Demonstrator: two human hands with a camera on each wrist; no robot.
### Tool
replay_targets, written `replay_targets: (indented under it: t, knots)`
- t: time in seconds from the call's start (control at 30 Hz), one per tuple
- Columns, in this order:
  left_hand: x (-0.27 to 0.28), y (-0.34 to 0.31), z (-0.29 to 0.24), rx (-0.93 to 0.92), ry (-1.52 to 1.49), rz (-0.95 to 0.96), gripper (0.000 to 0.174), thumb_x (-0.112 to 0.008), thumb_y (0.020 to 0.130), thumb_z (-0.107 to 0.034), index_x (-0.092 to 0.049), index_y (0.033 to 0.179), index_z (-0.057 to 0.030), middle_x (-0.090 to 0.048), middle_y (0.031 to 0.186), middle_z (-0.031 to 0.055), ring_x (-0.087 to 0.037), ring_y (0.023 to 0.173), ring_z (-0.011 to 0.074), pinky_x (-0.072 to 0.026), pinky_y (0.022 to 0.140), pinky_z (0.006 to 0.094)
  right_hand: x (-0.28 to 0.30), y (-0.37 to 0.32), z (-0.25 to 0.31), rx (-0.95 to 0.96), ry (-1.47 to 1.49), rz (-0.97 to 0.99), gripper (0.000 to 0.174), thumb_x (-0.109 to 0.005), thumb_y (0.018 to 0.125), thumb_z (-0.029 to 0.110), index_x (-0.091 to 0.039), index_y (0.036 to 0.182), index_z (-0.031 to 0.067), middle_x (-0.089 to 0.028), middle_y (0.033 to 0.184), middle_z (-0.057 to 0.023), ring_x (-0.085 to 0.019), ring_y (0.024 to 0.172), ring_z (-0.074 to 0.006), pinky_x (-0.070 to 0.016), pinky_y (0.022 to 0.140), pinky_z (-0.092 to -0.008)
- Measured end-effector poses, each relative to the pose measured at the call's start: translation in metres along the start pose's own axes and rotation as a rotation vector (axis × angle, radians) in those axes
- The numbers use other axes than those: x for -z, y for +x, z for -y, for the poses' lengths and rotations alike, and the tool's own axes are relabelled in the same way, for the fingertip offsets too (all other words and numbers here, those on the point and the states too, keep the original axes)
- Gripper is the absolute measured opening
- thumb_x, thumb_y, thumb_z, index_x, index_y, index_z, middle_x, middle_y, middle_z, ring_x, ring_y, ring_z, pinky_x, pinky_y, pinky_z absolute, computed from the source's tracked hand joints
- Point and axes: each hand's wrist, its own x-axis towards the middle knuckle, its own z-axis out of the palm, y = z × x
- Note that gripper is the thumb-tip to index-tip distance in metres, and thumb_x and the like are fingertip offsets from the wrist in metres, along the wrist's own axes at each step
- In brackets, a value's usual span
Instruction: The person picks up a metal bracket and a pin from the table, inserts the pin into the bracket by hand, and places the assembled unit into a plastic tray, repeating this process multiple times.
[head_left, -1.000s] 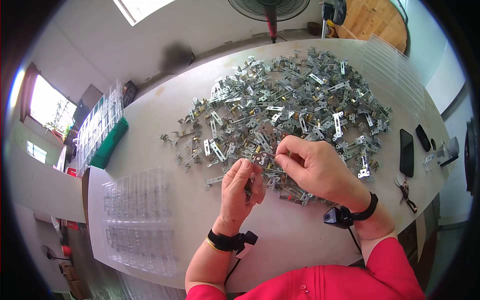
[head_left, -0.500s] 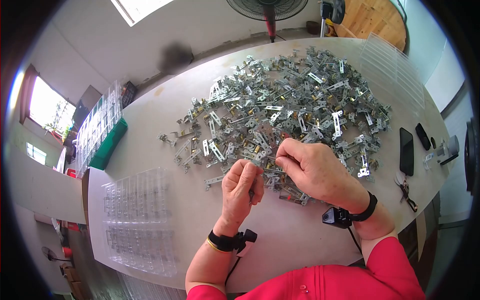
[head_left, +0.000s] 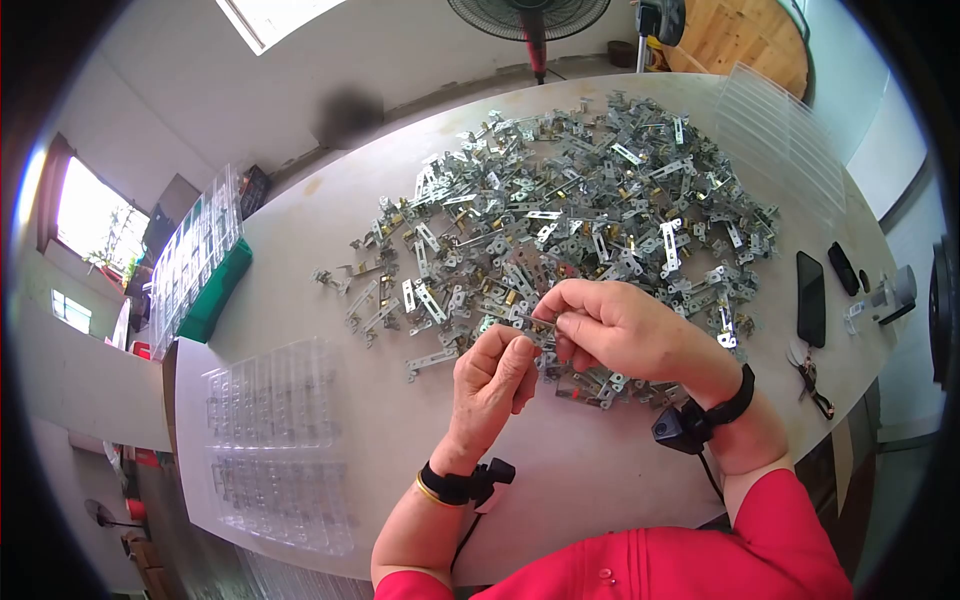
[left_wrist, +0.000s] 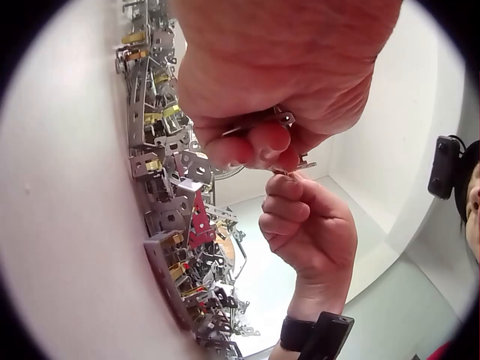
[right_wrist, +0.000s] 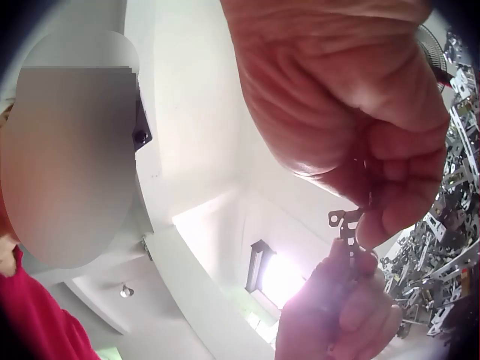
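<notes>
In front of the heap of metal brackets [head_left: 600, 210], both hands meet fingertip to fingertip. My left hand [head_left: 485, 385] curls its fingers round a small stamped-metal bracket [right_wrist: 346, 225], whose holed end pokes out between the hands in the right wrist view. Another metal end [left_wrist: 286, 118] shows between palm and fingers in the left wrist view. With thumb and forefinger, my right hand [head_left: 630, 335] pinches a thin metal part [head_left: 540, 321] right at the left fingertips. Most of what lies inside both hands is hidden by the fingers.
Clear plastic divided trays [head_left: 275, 395] lie at the left of the table, with a green bin [head_left: 217, 290] beyond them. To the right are a phone [head_left: 811, 300], snips [head_left: 814, 385] and a small stand [head_left: 895, 298]. Another clear ribbed tray [head_left: 780, 140] sits at the back right.
The right hand has turned and come closer to the left one. The bracket's flat holed face, visible above the left fingertips a second ago, is now hidden in the head view.
</notes>
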Motion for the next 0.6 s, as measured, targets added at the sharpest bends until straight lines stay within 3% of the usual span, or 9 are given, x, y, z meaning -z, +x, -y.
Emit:
replay_targets:
  t: [0.03,0.1,0.23,0.3,0.37,0.43,0.5,0.53,0.6]
  knots:
    - [0.000,0.000,0.000,0.000,0.000,-0.001,0.028,-0.051,0.109,-0.027,-0.057,0.095,-0.0032,-0.052,0.061,-0.0005,-0.042,0.046,0.0051,-0.0307,0.043,0.0206,0.003,0.001,0.004,0.001,0.000,0.001,0.022,-0.052,0.102,0.017,-0.063,0.111,-0.0004,-0.067,0.078,-0.0066,-0.066,0.069,-0.0147,-0.0534,0.065,-0.0318]
    - [0.000,-0.001,-0.001,0.006,0.015,0.023,0.027,-0.053,0.108,-0.026,-0.057,0.095,-0.0032,-0.052,0.062,-0.0012,-0.042,0.047,0.0048,-0.0309,0.043,0.0206,0.008,0.003,0.014,-0.177,0.057,0.080,0.019,-0.056,0.103,0.018,-0.064,0.110,0.0011,-0.066,0.081,-0.0001,-0.064,0.075,-0.0097,-0.0540,0.067,-0.0267]
    - [-0.004,-0.002,-0.002,0.010,0.048,0.059,0.026,-0.055,0.107,-0.026,-0.057,0.095,-0.0029,-0.053,0.063,-0.0014,-0.044,0.049,0.0045,-0.0319,0.044,0.0203,0.006,0.007,-0.001,-0.110,0.064,0.055,0.022,-0.060,0.101,0.023,-0.064,0.099,0.0013,-0.065,0.078,-0.0024,-0.061,0.071,-0.0096,-0.0513,0.065,-0.0282]
    - [-0.006,-0.003,-0.001,-0.003,0.082,0.111,0.026,-0.059,0.105,-0.028,-0.059,0.095,-0.0040,-0.055,0.064,-0.0027,-0.048,0.054,0.0028,-0.0357,0.048,0.0200,0.008,0.009,-0.006,0.049,-0.068,0.071,0.022,-0.063,0.101,0.023,-0.063,0.095,0.0018,-0.063,0.077,-0.0010,-0.061,0.072,-0.0089,-0.0491,0.064,-0.0267]
    - [-0.007,-0.003,-0.003,-0.025,0.105,0.136,0.026,-0.059,0.105,-0.028,-0.059,0.095,-0.0042,-0.055,0.064,-0.0028,-0.048,0.054,0.0033,-0.0362,0.048,0.0201,0.005,0.009,-0.006,0.086,-0.065,0.002,0.021,-0.063,0.100,0.022,-0.063,0.094,0.0017,-0.062,0.077,-0.0004,-0.061,0.074,-0.0084,-0.0484,0.065,-0.0262]
    - [-0.006,-0.004,-0.003,0.113,0.007,0.147,0.027,-0.059,0.106,-0.029,-0.059,0.095,-0.0042,-0.055,0.064,-0.0025,-0.048,0.052,0.0041,-0.0357,0.047,0.0205,0.004,0.008,-0.004,0.123,-0.062,-0.068,0.021,-0.063,0.100,0.021,-0.062,0.093,0.0016,-0.062,0.078,0.0002,-0.061,0.076,-0.0079,-0.0477,0.066,-0.0258]
    - [0.001,-0.001,-0.004,0.143,-0.027,0.125,0.029,-0.056,0.106,-0.030,-0.059,0.095,-0.0040,-0.055,0.063,-0.0010,-0.048,0.049,0.0057,-0.0355,0.045,0.0212,0.004,0.005,0.001,0.226,-0.027,-0.123,0.012,-0.065,0.099,0.013,-0.064,0.094,0.0020,-0.065,0.097,-0.0028,-0.059,0.089,-0.0097,-0.0481,0.079,-0.0265]
    - [0.004,0.001,-0.005,0.168,-0.115,0.103,0.029,-0.055,0.107,-0.031,-0.059,0.095,-0.0041,-0.056,0.062,0.0004,-0.048,0.047,0.0068,-0.0355,0.044,0.0215,0.005,0.006,-0.001,0.227,-0.027,-0.123,0.012,-0.065,0.099,0.013,-0.064,0.094,0.0020,-0.065,0.097,-0.0028,-0.059,0.089,-0.0097,-0.0481,0.079,-0.0265]
    - [0.007,0.003,-0.002,0.203,-0.261,0.075,0.032,-0.051,0.108,-0.033,-0.059,0.095,-0.0042,-0.056,0.059,0.0042,-0.049,0.042,0.0108,-0.0363,0.041,0.0225,0.007,0.008,-0.007,0.566,-0.237,-0.101,0.011,-0.065,0.097,0.012,-0.063,0.094,0.0019,-0.065,0.091,-0.0061,-0.063,0.085,-0.0196,-0.0498,0.075,-0.0333]
